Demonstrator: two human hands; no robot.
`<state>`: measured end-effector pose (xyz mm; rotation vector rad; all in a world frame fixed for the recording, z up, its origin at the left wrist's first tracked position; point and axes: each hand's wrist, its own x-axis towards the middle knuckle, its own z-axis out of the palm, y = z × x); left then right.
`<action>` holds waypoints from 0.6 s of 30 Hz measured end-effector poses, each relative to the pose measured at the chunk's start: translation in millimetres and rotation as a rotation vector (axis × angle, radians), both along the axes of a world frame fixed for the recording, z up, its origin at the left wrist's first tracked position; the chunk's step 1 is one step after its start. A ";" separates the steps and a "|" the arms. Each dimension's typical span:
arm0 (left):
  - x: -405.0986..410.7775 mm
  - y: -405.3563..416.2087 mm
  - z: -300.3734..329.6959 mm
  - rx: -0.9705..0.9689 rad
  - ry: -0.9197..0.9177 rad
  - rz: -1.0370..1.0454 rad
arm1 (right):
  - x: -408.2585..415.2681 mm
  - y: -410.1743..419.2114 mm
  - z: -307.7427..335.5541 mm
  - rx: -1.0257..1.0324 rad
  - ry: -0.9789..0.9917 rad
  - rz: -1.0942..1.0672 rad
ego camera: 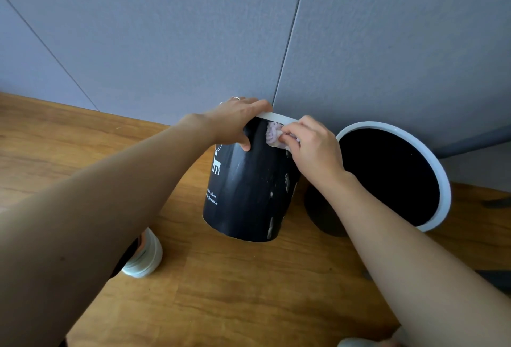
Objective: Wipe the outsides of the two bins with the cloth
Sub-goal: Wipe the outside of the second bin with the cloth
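Cloth (272, 134) pinched in right hand (312, 147) against tilted bin (249, 191), left hand (235, 122) gripping rim.

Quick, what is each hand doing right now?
Left hand: grips the rim of the deer-print bin.
Right hand: holds the cloth against that bin's side.

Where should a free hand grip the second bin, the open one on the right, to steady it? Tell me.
Grip the right bin by its white rim, coming from above. It stands upright with its mouth open, so fingers can probably hook over the rim as the left hand does on the deer-print bin, while the right hand holds the cloth.
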<state>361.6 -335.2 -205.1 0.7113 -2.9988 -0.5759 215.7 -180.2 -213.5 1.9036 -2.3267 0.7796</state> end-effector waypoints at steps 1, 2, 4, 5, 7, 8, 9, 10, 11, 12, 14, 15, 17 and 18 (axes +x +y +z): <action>0.0 0.6 -0.2 -0.001 0.000 0.004 | 0.2 1.5 -2.9 -0.003 -0.013 -0.008; 0.1 0.9 -0.5 0.000 -0.001 0.012 | 0.9 3.9 -6.5 -0.005 -0.026 -0.008; 1.5 0.0 -0.7 0.012 -0.003 0.033 | 6.1 14.6 -16.7 -0.008 -0.053 0.039; 2.7 -0.5 -0.6 0.018 -0.001 0.041 | 11.0 22.7 -22.5 -0.004 -0.059 0.084; 4.0 -0.3 0.0 0.030 0.000 0.045 | 22.4 41.0 -33.6 0.030 -0.050 0.186; 4.1 0.2 0.3 0.036 -0.005 0.046 | 26.7 48.5 -38.3 0.052 -0.042 0.229; 3.7 1.0 0.4 0.041 -0.007 0.050 | 28.6 53.5 -41.2 0.071 -0.037 0.256; 3.0 1.7 0.4 0.045 -0.007 0.056 | 27.8 54.4 -41.7 0.078 -0.033 0.260; 2.6 2.5 0.6 0.053 -0.007 0.061 | 24.9 51.4 -40.4 0.070 -0.034 0.240; 2.4 2.7 1.1 0.064 -0.007 0.064 | 20.8 45.8 -37.2 0.050 -0.042 0.200; 3.4 1.9 2.0 0.086 0.005 0.068 | 10.2 30.2 -27.0 -0.008 -0.059 0.095; 4.6 1.3 2.3 0.098 0.014 0.070 | 5.2 22.8 -21.6 -0.033 -0.061 0.048; 6.8 0.9 2.9 0.111 0.020 0.074 | -1.5 11.7 -14.0 -0.053 -0.059 0.001; 7.4 0.8 3.3 0.113 0.019 0.076 | -2.6 8.5 -12.1 -0.050 -0.057 -0.001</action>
